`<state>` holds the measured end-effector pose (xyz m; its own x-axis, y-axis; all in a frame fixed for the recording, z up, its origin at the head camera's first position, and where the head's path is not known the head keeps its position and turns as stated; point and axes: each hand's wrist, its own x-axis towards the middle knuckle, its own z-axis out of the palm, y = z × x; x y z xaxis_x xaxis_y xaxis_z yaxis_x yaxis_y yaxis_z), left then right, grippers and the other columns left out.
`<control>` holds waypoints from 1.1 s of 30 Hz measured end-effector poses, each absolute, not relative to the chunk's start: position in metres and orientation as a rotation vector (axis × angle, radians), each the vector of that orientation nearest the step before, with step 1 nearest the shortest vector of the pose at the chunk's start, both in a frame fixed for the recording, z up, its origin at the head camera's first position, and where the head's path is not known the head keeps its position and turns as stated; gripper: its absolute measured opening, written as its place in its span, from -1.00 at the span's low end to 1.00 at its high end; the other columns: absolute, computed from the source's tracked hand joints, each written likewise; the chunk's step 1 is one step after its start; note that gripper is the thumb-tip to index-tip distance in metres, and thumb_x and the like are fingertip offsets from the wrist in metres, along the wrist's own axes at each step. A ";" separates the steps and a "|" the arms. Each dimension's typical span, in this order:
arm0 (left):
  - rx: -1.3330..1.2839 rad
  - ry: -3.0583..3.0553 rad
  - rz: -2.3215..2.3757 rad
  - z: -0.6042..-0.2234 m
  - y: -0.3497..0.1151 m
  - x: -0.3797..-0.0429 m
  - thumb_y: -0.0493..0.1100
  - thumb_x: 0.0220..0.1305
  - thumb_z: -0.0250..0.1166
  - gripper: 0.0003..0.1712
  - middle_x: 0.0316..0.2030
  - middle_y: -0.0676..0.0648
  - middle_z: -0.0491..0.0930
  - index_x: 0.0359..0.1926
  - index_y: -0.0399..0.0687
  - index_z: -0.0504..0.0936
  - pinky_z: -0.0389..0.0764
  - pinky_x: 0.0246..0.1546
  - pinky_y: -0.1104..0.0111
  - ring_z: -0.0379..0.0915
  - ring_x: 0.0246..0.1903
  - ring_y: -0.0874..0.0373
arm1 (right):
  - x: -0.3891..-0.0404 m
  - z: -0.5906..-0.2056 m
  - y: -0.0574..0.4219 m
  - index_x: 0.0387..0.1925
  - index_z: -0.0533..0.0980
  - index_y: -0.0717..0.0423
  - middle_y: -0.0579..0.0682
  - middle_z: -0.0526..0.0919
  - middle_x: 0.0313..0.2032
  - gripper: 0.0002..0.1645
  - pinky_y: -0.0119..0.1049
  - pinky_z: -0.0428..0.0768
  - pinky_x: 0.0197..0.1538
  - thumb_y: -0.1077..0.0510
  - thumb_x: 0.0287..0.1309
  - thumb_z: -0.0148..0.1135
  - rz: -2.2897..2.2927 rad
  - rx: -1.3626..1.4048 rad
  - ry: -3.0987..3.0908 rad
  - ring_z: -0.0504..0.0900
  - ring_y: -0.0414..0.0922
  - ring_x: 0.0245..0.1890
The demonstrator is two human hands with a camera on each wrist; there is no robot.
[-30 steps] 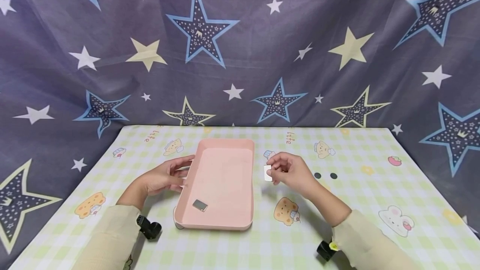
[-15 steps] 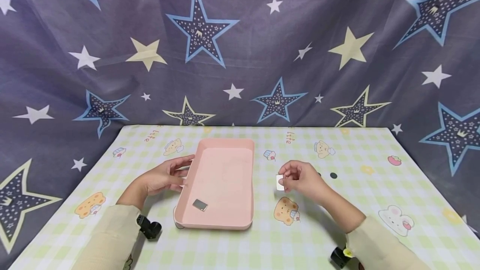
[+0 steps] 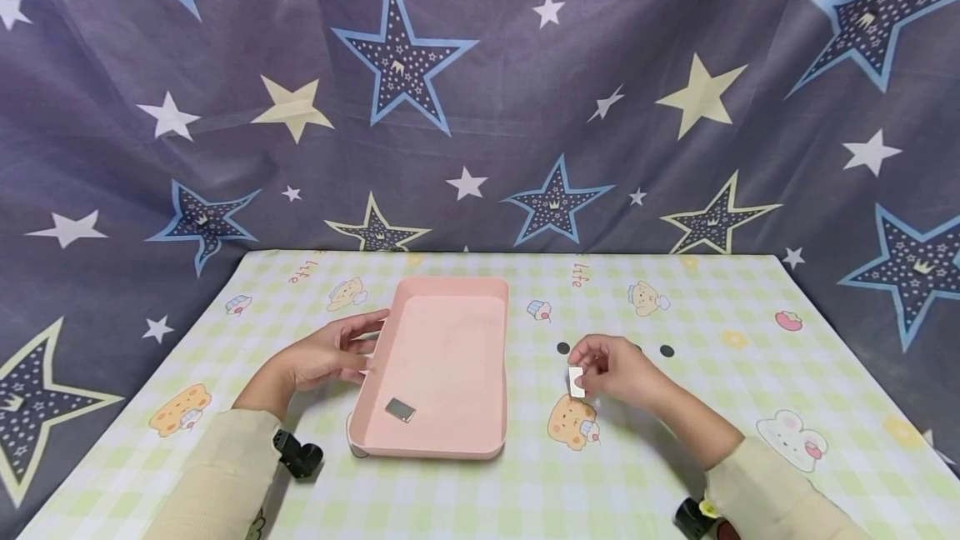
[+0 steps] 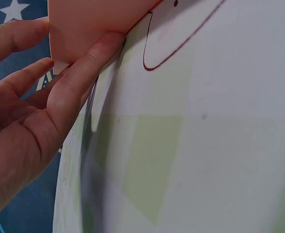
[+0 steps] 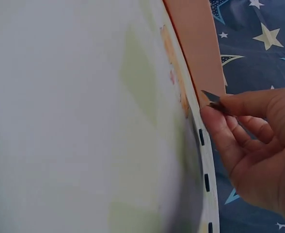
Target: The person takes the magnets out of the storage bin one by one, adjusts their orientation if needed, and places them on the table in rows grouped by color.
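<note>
A pink tray [image 3: 450, 365] lies on the table with a small grey shiny rectangular plate [image 3: 401, 410] in its near left corner. My left hand [image 3: 330, 352] rests against the tray's left outer wall. In the left wrist view the thumb [image 4: 82, 77] touches that wall, with the fingers spread along it. To the right of the tray, my right hand [image 3: 617, 372] pinches a small thin rectangular plate [image 3: 576, 382] between thumb and fingertips, its white face turned to the head camera. The right wrist view shows this plate [image 5: 210, 96] as a dark sliver, nearly edge-on.
Black round discs [image 3: 563, 348] lie in a row by my right hand; the middle one is mostly hidden behind it, and another disc [image 3: 667, 351] sits further right. A checked cloth [image 3: 420, 498] with cartoon prints covers the table. A star-patterned curtain [image 3: 480, 107] hangs behind.
My right hand has moved right and nearer to me, carrying the small plate. The leftmost black disc has come into view. My left hand and the tray have stayed put.
</note>
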<state>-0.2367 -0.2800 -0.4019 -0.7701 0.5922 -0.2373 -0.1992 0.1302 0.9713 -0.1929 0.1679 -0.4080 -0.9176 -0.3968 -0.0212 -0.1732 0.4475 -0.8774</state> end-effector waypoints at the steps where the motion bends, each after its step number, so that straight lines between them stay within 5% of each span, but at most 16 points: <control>1: 0.378 1.815 1.702 -0.402 -0.280 -0.237 -0.49 0.20 0.21 0.03 0.48 -0.38 -0.18 0.53 -0.26 -0.23 0.56 0.02 -0.02 0.02 0.40 -0.26 | -0.193 -0.409 0.169 -0.24 0.55 0.29 0.01 0.56 -0.43 -0.75 -0.41 0.52 -0.43 0.48 -0.02 0.30 -1.430 -0.513 2.487 0.51 -0.08 -0.45; 13: 0.383 1.825 1.694 -0.401 -0.280 -0.237 -0.48 0.21 0.21 0.03 0.48 -0.38 -0.17 0.53 -0.25 -0.22 0.56 0.02 -0.01 -0.01 0.40 -0.27 | -0.194 -0.407 0.172 -0.31 0.57 0.19 -0.01 0.54 -0.47 -0.67 -0.40 0.53 -0.42 0.50 -0.19 0.37 -1.200 -0.623 2.618 0.50 -0.14 -0.47; 33: 0.391 1.814 1.700 -0.405 -0.283 -0.239 -0.48 0.21 0.22 0.02 0.49 -0.37 -0.17 0.53 -0.24 -0.21 0.56 0.02 0.00 -0.01 0.40 -0.25 | -0.197 -0.398 0.178 -0.24 0.68 0.26 -0.08 0.56 -0.41 -0.72 -0.38 0.54 -0.33 0.40 -0.10 0.42 -0.936 -0.748 2.709 0.50 -0.21 -0.42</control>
<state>-0.2390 -0.2826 -0.4052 -0.7672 0.5979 -0.2321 -0.1927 0.1303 0.9726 -0.1972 0.1784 -0.3984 -0.8574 -0.5146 -0.0048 -0.4017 0.6752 -0.6186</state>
